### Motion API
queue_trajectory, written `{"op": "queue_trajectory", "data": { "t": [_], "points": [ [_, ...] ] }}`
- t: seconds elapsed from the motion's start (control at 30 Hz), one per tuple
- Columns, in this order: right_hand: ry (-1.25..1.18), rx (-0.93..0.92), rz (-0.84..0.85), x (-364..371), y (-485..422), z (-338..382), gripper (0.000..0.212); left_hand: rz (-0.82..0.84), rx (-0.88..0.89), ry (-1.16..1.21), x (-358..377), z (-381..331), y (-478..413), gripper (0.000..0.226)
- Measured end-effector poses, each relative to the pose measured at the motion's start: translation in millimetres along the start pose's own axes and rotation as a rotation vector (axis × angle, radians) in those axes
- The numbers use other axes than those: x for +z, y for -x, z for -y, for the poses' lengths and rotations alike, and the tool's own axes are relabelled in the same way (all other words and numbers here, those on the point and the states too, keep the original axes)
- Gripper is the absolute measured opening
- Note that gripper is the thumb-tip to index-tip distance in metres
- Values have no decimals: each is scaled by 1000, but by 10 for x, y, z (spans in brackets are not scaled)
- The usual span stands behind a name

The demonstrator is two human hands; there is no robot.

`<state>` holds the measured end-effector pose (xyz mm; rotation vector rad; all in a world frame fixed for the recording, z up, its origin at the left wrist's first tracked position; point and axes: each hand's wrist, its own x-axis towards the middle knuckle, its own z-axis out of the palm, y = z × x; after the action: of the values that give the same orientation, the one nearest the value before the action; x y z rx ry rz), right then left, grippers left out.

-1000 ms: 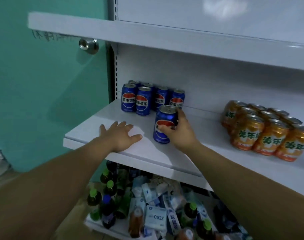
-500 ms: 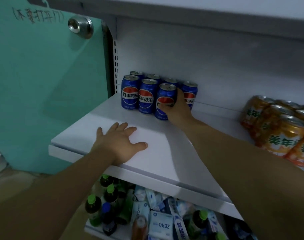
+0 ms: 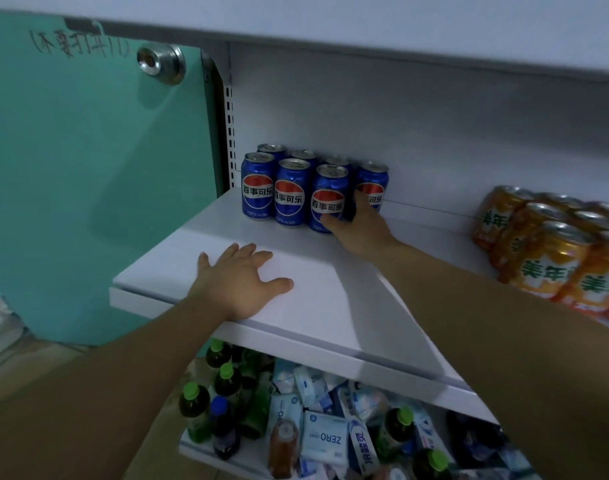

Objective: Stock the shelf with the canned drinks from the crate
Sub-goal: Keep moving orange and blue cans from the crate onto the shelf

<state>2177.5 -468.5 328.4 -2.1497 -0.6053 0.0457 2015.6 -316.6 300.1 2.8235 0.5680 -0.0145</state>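
Seven blue aluminium cola cans [image 3: 292, 192] stand bunched at the middle of the frame, against the back wall of the white metal shelf [image 3: 331, 306]. Three make the front row. Of those behind I see little more than lids, so the count covers only what shows.

The right hand [image 3: 362, 226] grasps the rightmost front-row can [image 3: 325, 188]. The thumb lies across the low front of its label and the fingers curl round its far side, into the gap by the neighbouring can, where their tips are hidden. That can stands upright on the shelf, just beside the one to its left.

The left hand [image 3: 242, 282] lies flat at lower centre, fingers spread and relaxed, on the shelf near its front edge, holding nothing.

At the right edge, orange drink cans with green lettering [image 3: 545, 258] are cut off by the frame. At the bottom, below the shelf lip, dark bottles with green caps [image 3: 223, 375] and pale blue packets [image 3: 325, 438] lie jumbled, partly covered by the forearms and mostly too blurred to read.

At upper left, a round metal knob [image 3: 161, 64] sits on a teal door [image 3: 71, 185], beside handwriting I cannot make out.
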Motion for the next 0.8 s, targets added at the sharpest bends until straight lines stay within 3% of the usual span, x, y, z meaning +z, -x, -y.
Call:
{"op": "queue_trajectory", "data": {
  "t": [0.13, 0.23, 0.37, 0.5, 0.63, 0.8],
  "points": [
    [340, 57, 161, -534, 493, 16, 83, 41, 74, 69, -42, -42, 177, 71],
    [539, 102, 170, -984, 885, 81, 80, 85, 131, 106, -114, -352, 364, 74],
    [634, 178, 77, -1580, 1535, -22, 76, 153, 354, 142, -89, -1190, 795, 75],
    [664, 260, -42, -2194, 2395, -259, 59, 203, 606, 71, 93, -2142, 1364, 73],
    [710, 470, -144, -2815, 3398, -584, 74, 258, 849, 50, 352, -3041, 1960, 72],
    [737, 755, -298, -3396, 4785, -964, 76, 379, 1097, -9, 842, -3966, 2757, 75]
  ]
}}
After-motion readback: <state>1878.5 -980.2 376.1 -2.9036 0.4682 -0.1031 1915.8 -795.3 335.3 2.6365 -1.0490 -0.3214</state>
